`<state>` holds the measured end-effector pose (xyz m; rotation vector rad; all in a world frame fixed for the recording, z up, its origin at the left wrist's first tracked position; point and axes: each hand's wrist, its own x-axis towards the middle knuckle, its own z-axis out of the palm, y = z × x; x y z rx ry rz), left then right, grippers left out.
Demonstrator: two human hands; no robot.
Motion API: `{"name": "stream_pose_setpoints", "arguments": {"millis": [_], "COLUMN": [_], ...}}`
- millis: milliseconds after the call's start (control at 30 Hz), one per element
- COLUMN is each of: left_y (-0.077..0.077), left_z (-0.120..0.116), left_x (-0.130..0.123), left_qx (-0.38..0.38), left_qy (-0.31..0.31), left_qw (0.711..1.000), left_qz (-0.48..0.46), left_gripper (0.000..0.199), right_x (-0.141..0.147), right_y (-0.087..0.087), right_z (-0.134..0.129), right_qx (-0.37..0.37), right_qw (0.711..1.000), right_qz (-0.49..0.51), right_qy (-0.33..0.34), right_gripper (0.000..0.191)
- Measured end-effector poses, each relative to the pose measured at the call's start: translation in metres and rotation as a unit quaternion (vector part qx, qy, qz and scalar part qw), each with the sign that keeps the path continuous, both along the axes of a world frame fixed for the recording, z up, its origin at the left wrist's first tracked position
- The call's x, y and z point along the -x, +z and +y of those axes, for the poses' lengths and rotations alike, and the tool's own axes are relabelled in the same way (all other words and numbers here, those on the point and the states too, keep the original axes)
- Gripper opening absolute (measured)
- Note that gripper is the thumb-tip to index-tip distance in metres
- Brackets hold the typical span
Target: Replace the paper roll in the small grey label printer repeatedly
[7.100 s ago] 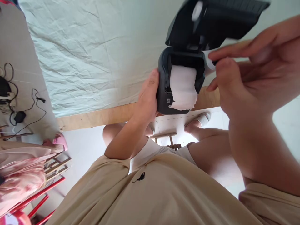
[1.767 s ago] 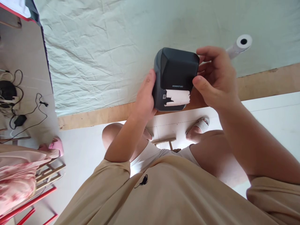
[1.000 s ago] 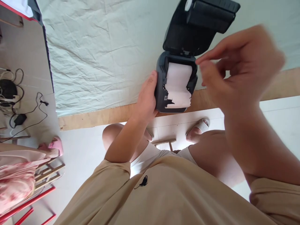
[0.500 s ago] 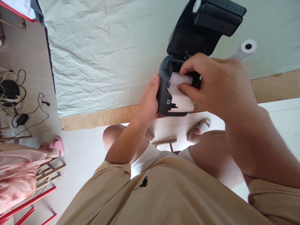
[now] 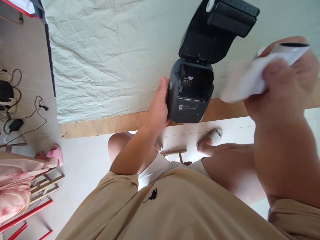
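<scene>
A dark grey portable label printer [image 5: 191, 106] has its black lid [image 5: 208, 36] swung up, and its paper bay shows with no roll inside. My left hand [image 5: 158, 106] grips the printer's left side, thumb along the edge and fingers hidden beneath. Off to the right, my right hand [image 5: 285, 76] is closed around a white paper roll [image 5: 282, 55] with a dark core end. A blurred length of its paper hangs toward the left. Just behind that hand a small white bit shows, too covered to make out.
A pale green cloth [image 5: 107, 60] covers the table, with a bare wooden edge [image 5: 105, 128] in front. At left, cables and a black adapter [image 5: 16, 125] lie on the floor. A person in pink clothing [image 5: 15, 186] is at the lower left, by a wooden rack [image 5: 47, 190].
My right hand has pulled the paper roll out of the printer bay and carried it right, over where another white roll lay. My left hand keeps its hold on the printer.
</scene>
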<state>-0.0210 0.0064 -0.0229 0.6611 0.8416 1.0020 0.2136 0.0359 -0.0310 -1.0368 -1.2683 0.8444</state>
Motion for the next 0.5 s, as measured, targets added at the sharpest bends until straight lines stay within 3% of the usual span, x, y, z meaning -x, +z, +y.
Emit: {"name": "stream_pose_setpoints", "arguments": {"millis": [133, 233, 300, 400, 500], "left_y": [0.0, -0.002, -0.002, 0.0, 0.001], "left_z": [0.002, 0.004, 0.004, 0.003, 0.002], "left_x": [-0.001, 0.0, 0.0, 0.001, 0.003], "left_qx": [-0.01, -0.015, -0.014, -0.01, -0.01], "left_qy": [0.019, 0.018, 0.013, 0.004, -0.013], "left_qw": [0.999, 0.998, 0.997, 0.998, 0.999], "left_qz": [0.048, 0.066, 0.076, 0.069, 0.047], "left_gripper": [0.064, 0.066, 0.069, 0.069, 0.066], "right_x": [0.008, 0.012, 0.013, 0.012, 0.009], "right_y": [-0.015, -0.011, -0.007, -0.005, -0.007], "right_z": [-0.006, -0.011, -0.012, -0.012, -0.012], "right_qx": [-0.004, -0.017, -0.071, -0.094, -0.009], "right_qw": [0.999, 0.993, 0.983, 0.985, 0.998], "right_qz": [-0.03, -0.095, -0.13, -0.072, 0.009], "right_qy": [-0.041, -0.066, -0.106, -0.123, -0.057], "right_gripper": [0.059, 0.056, 0.053, 0.042, 0.037]}}
